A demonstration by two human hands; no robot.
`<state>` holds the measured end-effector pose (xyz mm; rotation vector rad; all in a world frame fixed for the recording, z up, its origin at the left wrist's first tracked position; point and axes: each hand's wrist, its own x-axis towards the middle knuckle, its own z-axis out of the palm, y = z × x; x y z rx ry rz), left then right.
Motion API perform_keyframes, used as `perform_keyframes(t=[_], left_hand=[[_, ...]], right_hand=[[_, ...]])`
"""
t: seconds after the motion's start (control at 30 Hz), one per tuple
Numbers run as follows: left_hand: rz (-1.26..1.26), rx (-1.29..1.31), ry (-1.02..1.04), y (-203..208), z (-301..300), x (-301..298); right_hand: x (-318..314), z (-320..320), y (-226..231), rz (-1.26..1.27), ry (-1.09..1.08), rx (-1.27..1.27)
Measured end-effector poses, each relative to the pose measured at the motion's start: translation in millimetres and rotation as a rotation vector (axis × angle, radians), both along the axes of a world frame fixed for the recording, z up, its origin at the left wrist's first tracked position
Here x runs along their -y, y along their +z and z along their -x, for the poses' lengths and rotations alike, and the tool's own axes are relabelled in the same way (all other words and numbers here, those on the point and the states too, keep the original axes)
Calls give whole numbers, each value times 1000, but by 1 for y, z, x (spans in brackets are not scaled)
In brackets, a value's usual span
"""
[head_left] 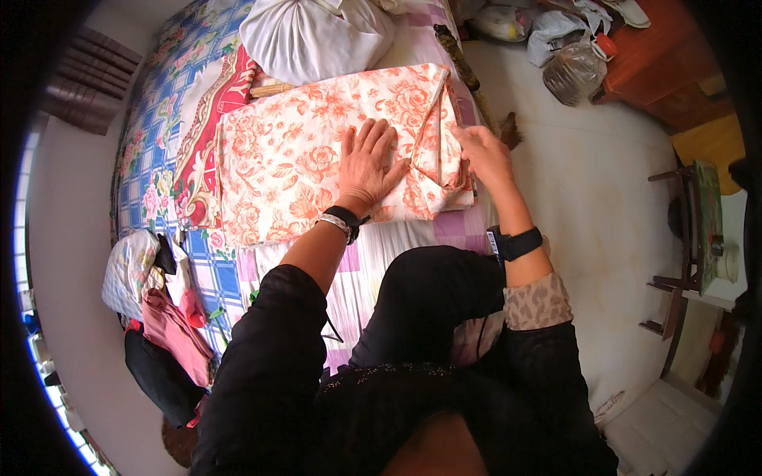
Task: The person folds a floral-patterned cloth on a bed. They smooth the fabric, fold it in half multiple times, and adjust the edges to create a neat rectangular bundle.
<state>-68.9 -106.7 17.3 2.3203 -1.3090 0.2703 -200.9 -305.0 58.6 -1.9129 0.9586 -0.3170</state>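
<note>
Orange-floral white folded rectangular fabric (316, 163), quantity one: left hand (367, 165) spread flat on top; right hand (486, 155) curled at right edge, grip indeterminable. Pale floor (591, 182) extends rightward.

Left hand (367, 165) lies splayed; right hand (487, 155) curls its fingers (468, 138).

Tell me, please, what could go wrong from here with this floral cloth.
The cloth is rumpled at its right end, by the right hand, so creases might set in. That end lies close to the edge of the bed, so it could slip toward the floor. The left hand, flat on top, might drag the upper layer askew.
</note>
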Motion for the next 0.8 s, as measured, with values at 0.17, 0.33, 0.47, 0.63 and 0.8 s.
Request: perform_keyframes(t=[0.17,0.33,0.47,0.63,0.8], left_hand=[[-10,-8,2,-1,0,1],[-17,-4,4,-3,0,1],[-10,-6,6,-2,1,0],[-5,-15,8,-1,0,0],[12,-27,3,-2,0,-1]], right_hand=[[1,-8,-13,116,63,99],[-2,-6,-18,116,63,165],[-3,-9,-29,135,51,144],[-1,-4,-40,-89,-38,204],[-2,0,-44,-85,-55,208]])
